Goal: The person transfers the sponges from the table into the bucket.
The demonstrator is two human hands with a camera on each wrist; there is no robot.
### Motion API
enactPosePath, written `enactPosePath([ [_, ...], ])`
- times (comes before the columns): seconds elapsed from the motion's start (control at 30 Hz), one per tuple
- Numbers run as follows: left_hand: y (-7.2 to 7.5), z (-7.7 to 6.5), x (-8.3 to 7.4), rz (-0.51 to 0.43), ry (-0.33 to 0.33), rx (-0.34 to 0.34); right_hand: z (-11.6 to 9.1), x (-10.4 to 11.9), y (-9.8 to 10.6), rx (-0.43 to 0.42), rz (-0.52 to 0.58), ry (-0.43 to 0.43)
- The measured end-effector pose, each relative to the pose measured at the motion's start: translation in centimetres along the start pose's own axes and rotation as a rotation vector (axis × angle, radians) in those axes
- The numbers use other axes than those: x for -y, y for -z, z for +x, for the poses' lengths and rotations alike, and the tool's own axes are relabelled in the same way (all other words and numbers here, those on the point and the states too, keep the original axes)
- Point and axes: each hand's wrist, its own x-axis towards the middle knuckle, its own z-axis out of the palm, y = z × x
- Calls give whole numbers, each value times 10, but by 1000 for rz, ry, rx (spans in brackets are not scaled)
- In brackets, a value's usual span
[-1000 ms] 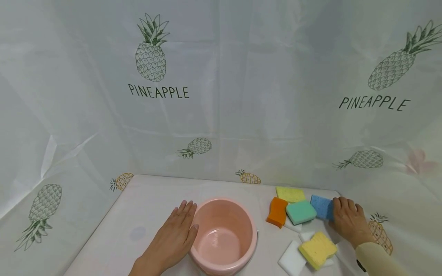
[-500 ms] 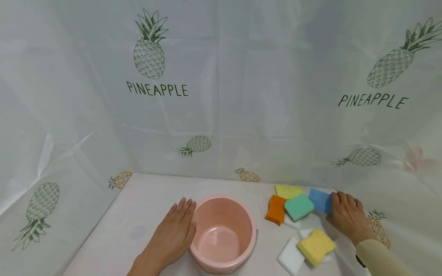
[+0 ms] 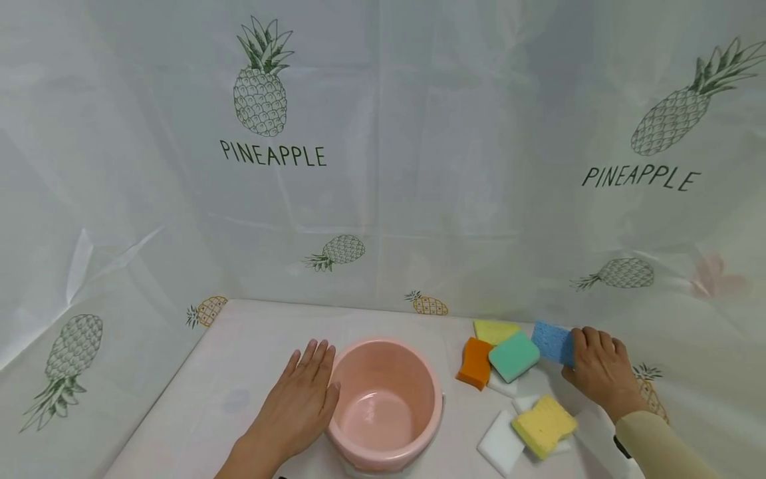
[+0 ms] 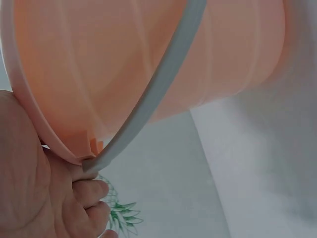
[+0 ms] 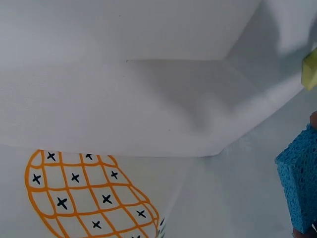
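My left hand point(image 3: 299, 402) rests against the left side of a pink bucket point(image 3: 439, 399), fingers straight and the thumb near its rim. In the left wrist view, the palm lies by the bucket's rim point(image 4: 42, 119) where the grey handle point(image 4: 153, 91) joins it. My right hand point(image 3: 603, 369) pinches a blue sponge point(image 3: 552, 342) by its right end; in the right wrist view the blue sponge point(image 5: 299, 181) shows between a fingertip above and one below. Just left of it lie a green sponge point(image 3: 513, 356), an orange sponge point(image 3: 475, 363) and a light yellow sponge point(image 3: 493, 330).
A yellow sponge point(image 3: 543, 426) lies on white sponges nearer the front, with a white sponge point(image 3: 501, 444) beside it. The pale table point(image 3: 239, 359) is backed and flanked by a sheet point(image 3: 383, 166) printed with pineapples.
My right hand has lifted the blue sponge slightly and shifted it a little. The left hand stays at the bucket. The whole view has drifted slightly.
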Motion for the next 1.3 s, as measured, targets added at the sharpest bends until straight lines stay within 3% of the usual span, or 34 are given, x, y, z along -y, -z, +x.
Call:
enactPosePath([
  [0.27, 1, 0, -2, -30, -2, 4, 6, -2, 9, -107, -4, 55],
  [0.63, -2, 0, 0, -55, -2, -11, 13, 3, 20, -79, 17, 53],
  [0.97, -2, 0, -1, -70, 4, -7, 11, 9, 34, -200, 65, 104],
  [1.3, -4, 1, -1, -89, 11, -8, 11, 21, 40, -269, 99, 213],
])
